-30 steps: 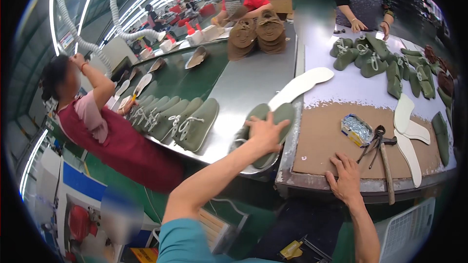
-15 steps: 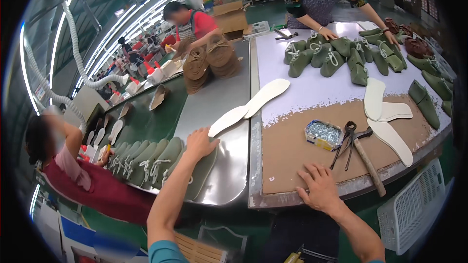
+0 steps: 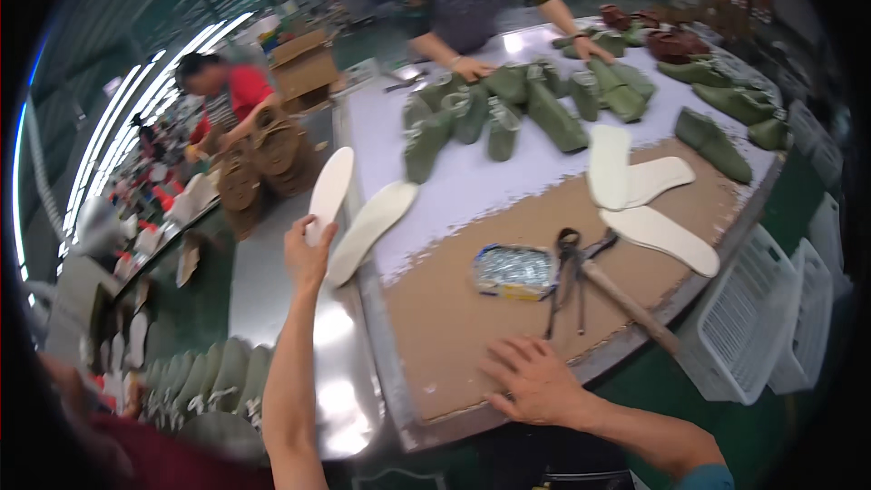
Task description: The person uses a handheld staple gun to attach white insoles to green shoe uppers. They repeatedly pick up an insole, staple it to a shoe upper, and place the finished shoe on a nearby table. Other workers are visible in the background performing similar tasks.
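Nearest you, just on your side of the open box of small silvery nails, your right hand rests palm down on the brown board, its fingers loosely spread and grasping nothing. Well to the left of the box, a row of green lace-up shoes stands close to you. Just right of the box lie black pincers with spread handles, touching or nearly touching it, and a wooden-handled hammer; farther right, off the table, is a white plastic crate.

Left of the box, your left hand grasps the lower end of a white insole, fingers closed around it, its other end raised. A second insole lies between that hand and the box. Three more white insoles overlap right of the box. Beyond the box, a co-worker's hands touch a cluster of green shoes.
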Available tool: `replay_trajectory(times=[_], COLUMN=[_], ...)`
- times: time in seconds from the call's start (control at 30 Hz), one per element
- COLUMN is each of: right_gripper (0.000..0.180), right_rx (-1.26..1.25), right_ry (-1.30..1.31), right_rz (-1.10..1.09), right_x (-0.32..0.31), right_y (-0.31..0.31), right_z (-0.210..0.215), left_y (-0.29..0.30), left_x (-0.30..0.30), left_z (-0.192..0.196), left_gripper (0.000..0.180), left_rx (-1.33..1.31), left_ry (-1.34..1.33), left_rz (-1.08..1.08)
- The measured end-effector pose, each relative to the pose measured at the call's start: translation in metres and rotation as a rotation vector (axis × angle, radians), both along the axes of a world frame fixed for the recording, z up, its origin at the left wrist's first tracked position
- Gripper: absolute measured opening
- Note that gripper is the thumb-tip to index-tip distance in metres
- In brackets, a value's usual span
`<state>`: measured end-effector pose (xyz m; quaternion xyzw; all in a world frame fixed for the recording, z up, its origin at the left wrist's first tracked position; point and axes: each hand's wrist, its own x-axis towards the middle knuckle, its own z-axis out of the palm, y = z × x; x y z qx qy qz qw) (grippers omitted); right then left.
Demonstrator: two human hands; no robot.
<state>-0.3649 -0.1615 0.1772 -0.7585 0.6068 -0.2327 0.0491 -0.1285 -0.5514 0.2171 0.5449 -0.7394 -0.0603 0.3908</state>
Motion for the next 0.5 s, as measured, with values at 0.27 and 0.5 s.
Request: replay_trajectory(times=[0.27, 0.5], right_gripper=[0.051, 0.051], right_rx=[-0.063, -0.070], right_ry=[-0.100, -0.034], right_rz=[0.046, 0.007], right_x=[-0.001, 0.001], right_y=[-0.001, 0.002], right_z=[-0.014, -0.013], left_y=[0.010, 0.117], left_x=[-0.032, -0.024], left_z=[-0.064, -0.047], left_gripper=[0.047, 0.074], left_rx=[0.070, 0.125], left_ry=[-0.299, -0.436], left_rz=[-0.117, -0.130])
